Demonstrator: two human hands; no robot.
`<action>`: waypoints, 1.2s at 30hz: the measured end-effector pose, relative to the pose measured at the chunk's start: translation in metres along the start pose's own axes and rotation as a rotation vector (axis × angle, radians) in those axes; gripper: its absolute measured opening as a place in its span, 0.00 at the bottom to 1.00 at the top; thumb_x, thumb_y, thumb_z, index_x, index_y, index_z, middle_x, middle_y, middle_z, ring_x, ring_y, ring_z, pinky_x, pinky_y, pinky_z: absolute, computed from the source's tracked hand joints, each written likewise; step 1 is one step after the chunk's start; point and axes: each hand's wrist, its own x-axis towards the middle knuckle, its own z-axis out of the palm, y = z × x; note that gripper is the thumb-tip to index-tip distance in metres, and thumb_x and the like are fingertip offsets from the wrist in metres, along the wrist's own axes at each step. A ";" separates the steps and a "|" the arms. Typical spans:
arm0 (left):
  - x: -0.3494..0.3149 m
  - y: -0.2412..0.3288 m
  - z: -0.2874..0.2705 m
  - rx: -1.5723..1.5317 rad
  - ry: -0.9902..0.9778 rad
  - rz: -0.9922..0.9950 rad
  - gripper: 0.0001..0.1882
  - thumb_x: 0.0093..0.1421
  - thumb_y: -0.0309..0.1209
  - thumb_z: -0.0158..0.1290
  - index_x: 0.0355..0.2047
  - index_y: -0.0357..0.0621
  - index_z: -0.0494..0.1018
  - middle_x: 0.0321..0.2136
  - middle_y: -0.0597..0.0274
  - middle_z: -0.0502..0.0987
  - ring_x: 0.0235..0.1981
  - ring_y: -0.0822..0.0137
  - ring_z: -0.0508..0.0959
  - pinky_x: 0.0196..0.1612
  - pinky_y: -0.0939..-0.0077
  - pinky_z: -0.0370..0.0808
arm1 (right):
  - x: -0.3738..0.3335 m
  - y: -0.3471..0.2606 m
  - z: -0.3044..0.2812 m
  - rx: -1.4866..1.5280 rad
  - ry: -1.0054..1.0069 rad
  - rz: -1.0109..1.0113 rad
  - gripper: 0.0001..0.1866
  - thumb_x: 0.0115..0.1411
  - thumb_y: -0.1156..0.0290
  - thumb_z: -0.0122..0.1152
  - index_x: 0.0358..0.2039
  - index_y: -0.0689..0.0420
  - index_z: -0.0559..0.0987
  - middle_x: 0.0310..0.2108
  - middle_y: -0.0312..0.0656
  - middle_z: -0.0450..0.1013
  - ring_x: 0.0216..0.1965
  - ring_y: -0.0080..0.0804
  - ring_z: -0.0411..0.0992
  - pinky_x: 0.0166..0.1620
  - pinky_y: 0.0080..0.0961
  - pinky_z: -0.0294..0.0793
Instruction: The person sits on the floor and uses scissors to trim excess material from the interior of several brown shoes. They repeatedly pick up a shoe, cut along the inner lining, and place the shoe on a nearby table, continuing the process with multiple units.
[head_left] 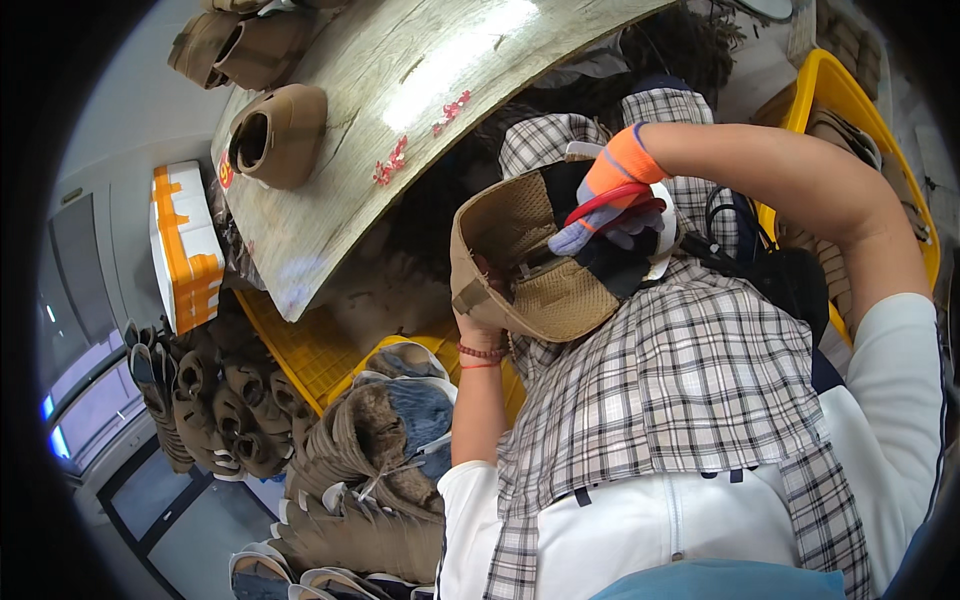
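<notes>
A brown shoe upper [575, 312] with tan mesh lining is held over my lap, its hollow inside turned up toward me. My left hand [478, 330], with a beaded bracelet at the wrist, grips it from beneath at the left; most of its fingers are hidden behind the upper. My right hand [605, 205], in an orange and purple glove, is closed around red-handled scissors [612, 203] at the upper's opening. Their blades seem to point down into the upper, where dark shadow makes them hard to see. A plaid apron [680, 380] covers my lap.
A wood-patterned table [350, 130] stands ahead, with a brown shoe upper [290, 135] on it. Yellow crates [806, 90] stand at the right and beneath the table's near edge. Stacked brown uppers [350, 530] fill the lower left, near a white and orange box [186, 247].
</notes>
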 end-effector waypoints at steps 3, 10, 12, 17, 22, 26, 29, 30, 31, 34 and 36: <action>0.012 0.002 -0.022 0.023 -0.143 -0.028 0.04 0.63 0.29 0.54 0.31 0.50 0.76 0.25 0.70 0.75 0.28 0.72 0.75 0.32 0.77 0.73 | 0.005 -0.002 -0.003 0.008 0.002 -0.005 0.51 0.50 0.20 0.38 0.28 0.64 0.81 0.20 0.43 0.71 0.19 0.36 0.75 0.28 0.29 0.78; 0.012 0.004 -0.020 -0.144 -0.093 -0.121 0.01 0.62 0.31 0.55 0.33 0.53 0.77 0.31 0.67 0.77 0.33 0.69 0.76 0.37 0.69 0.73 | -0.003 -0.002 0.003 -0.070 0.040 -0.006 0.50 0.55 0.22 0.31 0.29 0.61 0.83 0.20 0.43 0.74 0.22 0.34 0.76 0.32 0.27 0.77; 0.012 0.004 -0.022 -0.122 -0.063 -0.100 0.02 0.62 0.30 0.55 0.33 0.54 0.77 0.30 0.67 0.77 0.33 0.69 0.76 0.37 0.69 0.73 | -0.005 -0.001 0.005 -0.056 0.040 -0.015 0.50 0.55 0.22 0.32 0.29 0.61 0.83 0.19 0.42 0.73 0.22 0.34 0.75 0.32 0.27 0.77; 0.009 0.004 -0.008 -0.088 -0.072 -0.074 0.04 0.62 0.27 0.55 0.31 0.54 0.76 0.27 0.69 0.76 0.29 0.70 0.76 0.32 0.74 0.73 | -0.006 0.002 0.005 -0.091 0.088 -0.065 0.49 0.54 0.22 0.34 0.27 0.61 0.82 0.17 0.41 0.72 0.19 0.33 0.74 0.30 0.27 0.76; 0.003 0.006 0.004 0.010 0.009 -0.032 0.06 0.62 0.26 0.55 0.29 0.54 0.77 0.25 0.70 0.76 0.27 0.70 0.76 0.30 0.75 0.73 | -0.014 -0.008 0.006 -0.049 0.081 -0.012 0.50 0.53 0.21 0.35 0.25 0.62 0.81 0.16 0.41 0.72 0.19 0.33 0.73 0.29 0.27 0.76; 0.003 0.006 0.003 -0.005 -0.007 -0.026 0.05 0.61 0.26 0.56 0.30 0.53 0.78 0.26 0.69 0.77 0.27 0.70 0.76 0.30 0.73 0.72 | -0.005 -0.005 0.004 -0.041 0.045 -0.032 0.51 0.52 0.20 0.34 0.24 0.63 0.81 0.15 0.40 0.70 0.18 0.32 0.72 0.28 0.27 0.75; 0.002 0.005 0.005 0.027 0.010 0.015 0.04 0.61 0.27 0.56 0.31 0.53 0.78 0.26 0.68 0.78 0.28 0.69 0.77 0.31 0.73 0.72 | -0.003 -0.007 0.002 -0.024 0.003 0.002 0.51 0.52 0.21 0.34 0.25 0.63 0.81 0.15 0.41 0.71 0.18 0.32 0.72 0.28 0.28 0.75; 0.002 0.006 0.005 0.047 0.016 0.010 0.04 0.61 0.27 0.57 0.30 0.53 0.78 0.26 0.68 0.78 0.27 0.69 0.77 0.31 0.73 0.72 | -0.002 -0.006 0.003 -0.026 0.016 0.004 0.51 0.53 0.21 0.33 0.25 0.62 0.81 0.15 0.41 0.71 0.18 0.32 0.73 0.29 0.28 0.75; 0.002 0.006 0.006 0.065 0.024 0.006 0.04 0.61 0.27 0.57 0.30 0.52 0.78 0.26 0.68 0.78 0.27 0.70 0.76 0.32 0.73 0.72 | -0.002 -0.004 0.004 -0.031 0.028 0.005 0.51 0.53 0.20 0.33 0.25 0.62 0.82 0.15 0.41 0.71 0.19 0.32 0.73 0.30 0.28 0.76; 0.004 0.005 0.000 0.097 0.016 0.012 0.02 0.61 0.29 0.56 0.31 0.52 0.78 0.27 0.68 0.78 0.29 0.69 0.76 0.34 0.71 0.72 | 0.005 -0.003 0.006 0.005 0.058 -0.024 0.50 0.52 0.21 0.37 0.27 0.63 0.81 0.16 0.43 0.71 0.17 0.34 0.72 0.28 0.28 0.76; 0.005 0.005 -0.005 0.075 -0.042 0.004 0.02 0.61 0.30 0.56 0.32 0.52 0.78 0.30 0.67 0.78 0.32 0.68 0.76 0.36 0.70 0.72 | 0.006 -0.003 0.005 0.039 0.052 -0.044 0.49 0.52 0.21 0.40 0.29 0.64 0.80 0.17 0.44 0.71 0.17 0.35 0.71 0.27 0.28 0.76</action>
